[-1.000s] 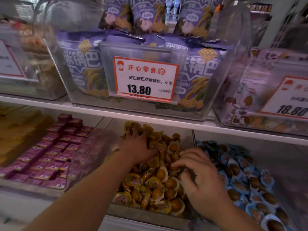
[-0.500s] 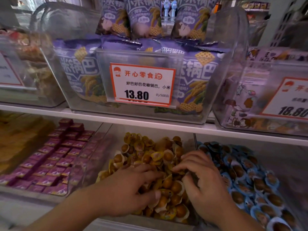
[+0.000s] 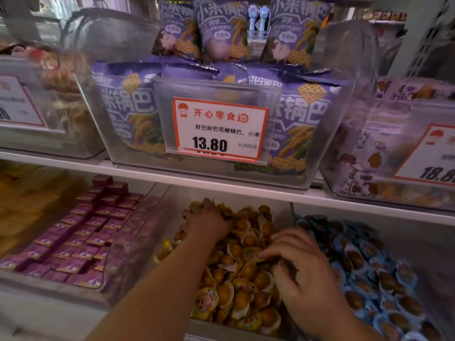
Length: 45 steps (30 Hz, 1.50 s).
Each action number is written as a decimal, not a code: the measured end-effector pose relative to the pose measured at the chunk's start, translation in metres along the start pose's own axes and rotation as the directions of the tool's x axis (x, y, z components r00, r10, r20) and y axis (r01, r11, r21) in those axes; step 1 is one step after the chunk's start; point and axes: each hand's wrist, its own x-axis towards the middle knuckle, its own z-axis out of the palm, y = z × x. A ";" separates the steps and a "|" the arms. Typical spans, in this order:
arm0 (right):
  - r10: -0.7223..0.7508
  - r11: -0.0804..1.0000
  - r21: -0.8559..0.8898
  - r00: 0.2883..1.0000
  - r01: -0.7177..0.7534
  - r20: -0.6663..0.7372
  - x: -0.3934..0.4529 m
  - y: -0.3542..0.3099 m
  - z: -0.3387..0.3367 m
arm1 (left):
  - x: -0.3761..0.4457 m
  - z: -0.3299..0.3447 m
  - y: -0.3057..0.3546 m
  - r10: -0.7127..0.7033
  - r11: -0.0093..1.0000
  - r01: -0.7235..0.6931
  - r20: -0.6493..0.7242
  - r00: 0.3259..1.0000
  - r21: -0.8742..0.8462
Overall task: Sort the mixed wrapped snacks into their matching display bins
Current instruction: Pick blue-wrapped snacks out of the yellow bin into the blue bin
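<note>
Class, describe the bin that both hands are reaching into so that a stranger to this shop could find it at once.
Find the clear bin of purple bags with the 13.80 price tag on the upper shelf; the bin wanted sits directly below it. It holds yellow-wrapped round snacks, whereas its neighbours hold magenta squares on the left and blue-wrapped snacks on the right.

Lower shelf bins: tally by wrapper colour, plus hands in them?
Yellow-wrapper bin: 1, with left hand and right hand in it
Magenta-wrapper bin: 1
Blue-wrapper bin: 1
Total: 3 bins, 2 hands
</note>
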 end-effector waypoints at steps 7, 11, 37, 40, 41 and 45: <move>0.012 1.000 0.000 1.000 -0.012 0.006 -0.001 -0.001 0.000 | 0.013 -0.004 -0.010 0.077 0.964 -0.013 0.233 0.969 -0.264; 0.016 1.000 -0.007 1.000 -0.016 0.007 -0.001 -0.001 -0.001 | 0.011 -0.012 -0.010 0.148 0.871 0.042 0.342 0.928 -0.489; 0.152 0.984 -0.147 0.908 -0.102 0.390 0.029 -0.050 0.028 | -0.141 -0.046 -0.105 0.537 0.780 -0.560 -0.160 0.828 -0.279; 0.309 0.943 -0.279 0.787 -0.181 0.534 0.058 -0.043 0.047 | -0.143 -0.043 -0.111 0.627 0.753 -0.653 -0.212 0.750 -0.083; 0.321 0.927 -0.353 0.748 -0.125 0.581 0.060 -0.041 0.053 | -0.143 -0.041 -0.111 0.632 0.752 -0.656 -0.216 0.745 -0.064; 0.339 0.857 -0.515 0.725 0.025 0.599 0.051 -0.036 0.056 | -0.141 -0.035 -0.109 0.580 0.792 -0.609 -0.262 0.771 -0.038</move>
